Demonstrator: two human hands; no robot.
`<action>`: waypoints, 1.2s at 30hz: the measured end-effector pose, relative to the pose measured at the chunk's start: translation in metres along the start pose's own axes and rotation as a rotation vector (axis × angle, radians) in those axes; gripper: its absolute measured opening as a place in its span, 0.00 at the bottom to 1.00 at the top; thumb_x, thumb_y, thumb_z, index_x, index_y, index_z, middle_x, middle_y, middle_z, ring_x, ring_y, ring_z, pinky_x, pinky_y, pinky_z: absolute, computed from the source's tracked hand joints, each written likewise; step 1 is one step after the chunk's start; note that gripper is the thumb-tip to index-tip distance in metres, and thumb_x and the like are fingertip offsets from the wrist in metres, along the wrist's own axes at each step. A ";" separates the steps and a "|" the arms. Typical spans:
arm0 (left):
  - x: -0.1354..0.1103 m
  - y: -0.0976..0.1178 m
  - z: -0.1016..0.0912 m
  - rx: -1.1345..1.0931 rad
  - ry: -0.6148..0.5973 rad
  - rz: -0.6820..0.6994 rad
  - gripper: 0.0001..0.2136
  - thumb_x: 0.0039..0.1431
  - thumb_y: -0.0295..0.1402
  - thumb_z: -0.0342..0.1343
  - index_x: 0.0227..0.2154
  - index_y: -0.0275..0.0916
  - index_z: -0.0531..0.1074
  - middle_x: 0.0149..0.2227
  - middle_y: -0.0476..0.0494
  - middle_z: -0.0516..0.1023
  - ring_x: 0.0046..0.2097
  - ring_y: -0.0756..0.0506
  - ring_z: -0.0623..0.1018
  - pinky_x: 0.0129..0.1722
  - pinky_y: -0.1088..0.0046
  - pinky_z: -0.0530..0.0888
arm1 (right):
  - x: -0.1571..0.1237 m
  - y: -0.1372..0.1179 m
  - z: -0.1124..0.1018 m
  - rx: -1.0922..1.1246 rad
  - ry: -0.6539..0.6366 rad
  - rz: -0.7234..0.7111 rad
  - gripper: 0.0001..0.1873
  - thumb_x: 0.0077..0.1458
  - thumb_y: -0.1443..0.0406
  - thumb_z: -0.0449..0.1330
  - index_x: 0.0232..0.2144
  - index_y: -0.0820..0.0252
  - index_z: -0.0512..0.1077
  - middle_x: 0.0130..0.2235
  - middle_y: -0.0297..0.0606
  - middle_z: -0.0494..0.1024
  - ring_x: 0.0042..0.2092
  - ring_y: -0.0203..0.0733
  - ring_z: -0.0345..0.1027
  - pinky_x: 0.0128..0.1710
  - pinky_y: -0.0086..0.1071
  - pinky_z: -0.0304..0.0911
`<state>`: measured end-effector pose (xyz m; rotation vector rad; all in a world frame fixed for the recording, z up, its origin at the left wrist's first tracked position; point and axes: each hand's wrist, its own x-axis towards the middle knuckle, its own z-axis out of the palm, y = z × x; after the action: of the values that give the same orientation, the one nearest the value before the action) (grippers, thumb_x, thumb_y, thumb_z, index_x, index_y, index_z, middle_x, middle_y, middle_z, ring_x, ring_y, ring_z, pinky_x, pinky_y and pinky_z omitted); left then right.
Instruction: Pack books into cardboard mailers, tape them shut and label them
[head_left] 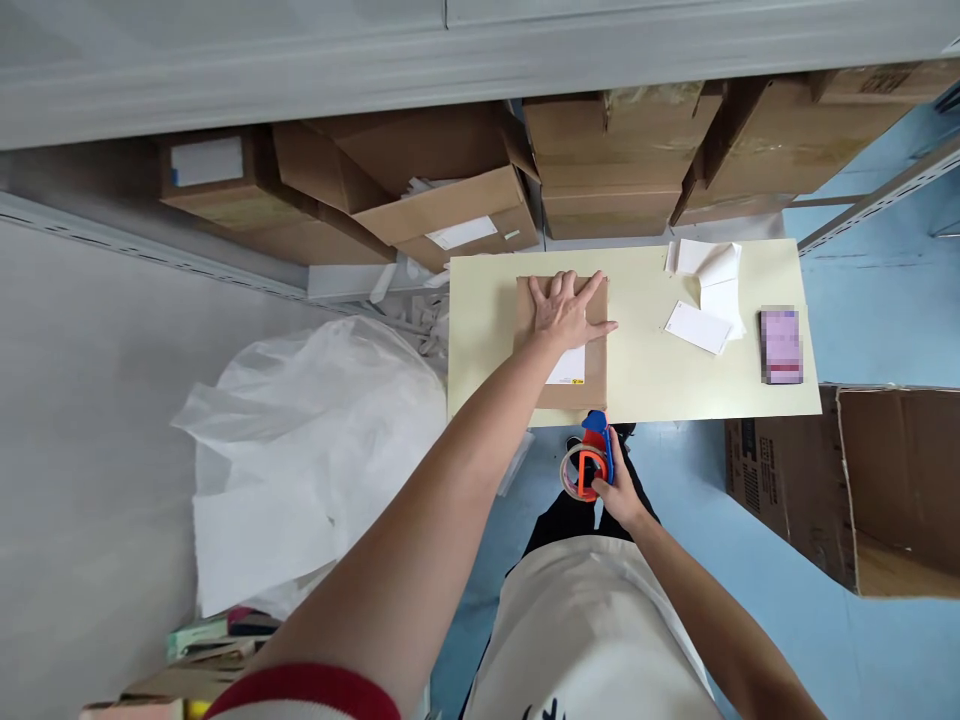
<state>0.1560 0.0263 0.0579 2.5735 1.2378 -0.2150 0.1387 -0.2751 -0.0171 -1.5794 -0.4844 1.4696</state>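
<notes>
A flat brown cardboard parcel (pixel 592 375) with a white label lies on a small pale yellow table (pixel 652 385). My left hand (pixel 566 308) rests flat on the parcel's far end, fingers spread. My right hand (pixel 619 490) is closed round a red and blue tape dispenser (pixel 589 462) holding a roll of clear tape. The dispenser sits just off the table's near edge, close to the parcel's near end.
White paper slips (pixel 705 290) and a pink phone (pixel 781 345) lie on the table's right part. Brown cartons (pixel 607 150) are stacked behind it. An open carton (pixel 862 480) stands at the right on the blue floor. Crumpled white plastic sheeting (pixel 315 440) lies at the left.
</notes>
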 end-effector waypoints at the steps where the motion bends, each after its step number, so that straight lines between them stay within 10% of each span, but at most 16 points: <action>1: 0.002 -0.004 0.001 -0.012 0.009 -0.049 0.45 0.53 0.62 0.49 0.69 0.52 0.39 0.67 0.37 0.54 0.68 0.27 0.49 0.63 0.38 0.38 | 0.007 -0.006 0.000 0.012 0.027 0.012 0.56 0.43 0.67 0.55 0.69 0.48 0.32 0.59 0.38 0.68 0.54 0.48 0.66 0.55 0.44 0.64; 9: -0.033 -0.059 0.003 -0.082 0.023 -0.409 0.51 0.53 0.63 0.46 0.69 0.38 0.30 0.68 0.26 0.51 0.67 0.22 0.49 0.61 0.41 0.51 | 0.118 -0.125 -0.100 -0.017 0.007 0.071 0.50 0.35 0.68 0.56 0.65 0.45 0.54 0.48 0.37 0.75 0.42 0.46 0.69 0.36 0.38 0.68; 15: -0.037 -0.044 -0.002 -0.030 -0.049 -0.040 0.45 0.55 0.61 0.47 0.69 0.44 0.40 0.72 0.37 0.36 0.70 0.28 0.37 0.64 0.42 0.41 | 0.174 -0.186 -0.117 -0.080 -0.193 0.171 0.35 0.33 0.70 0.61 0.49 0.49 0.71 0.37 0.34 0.77 0.36 0.43 0.67 0.33 0.36 0.64; 26: -0.020 -0.039 0.001 -0.014 -0.068 -0.021 0.43 0.54 0.60 0.50 0.69 0.52 0.42 0.71 0.42 0.44 0.70 0.29 0.42 0.64 0.40 0.39 | 0.108 -0.103 -0.122 -0.231 -0.173 0.108 0.50 0.34 0.70 0.58 0.64 0.51 0.57 0.40 0.33 0.76 0.37 0.43 0.67 0.37 0.37 0.66; 31: -0.018 -0.036 0.003 -0.015 -0.035 -0.024 0.42 0.55 0.60 0.48 0.69 0.53 0.42 0.71 0.42 0.45 0.70 0.29 0.42 0.64 0.41 0.38 | 0.050 -0.049 -0.058 -0.081 -0.056 0.095 0.53 0.37 0.68 0.56 0.67 0.50 0.46 0.41 0.33 0.77 0.36 0.42 0.68 0.39 0.38 0.67; 36: -0.030 -0.042 -0.001 -0.035 0.002 -0.157 0.43 0.55 0.63 0.44 0.69 0.50 0.42 0.70 0.36 0.49 0.68 0.27 0.49 0.62 0.40 0.46 | 0.070 -0.061 -0.018 -0.011 0.071 0.044 0.53 0.38 0.66 0.53 0.68 0.49 0.42 0.45 0.36 0.74 0.39 0.44 0.67 0.36 0.37 0.67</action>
<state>0.1043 0.0298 0.0590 2.4488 1.4332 -0.2205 0.1878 -0.1942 -0.0108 -1.6553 -0.4196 1.4404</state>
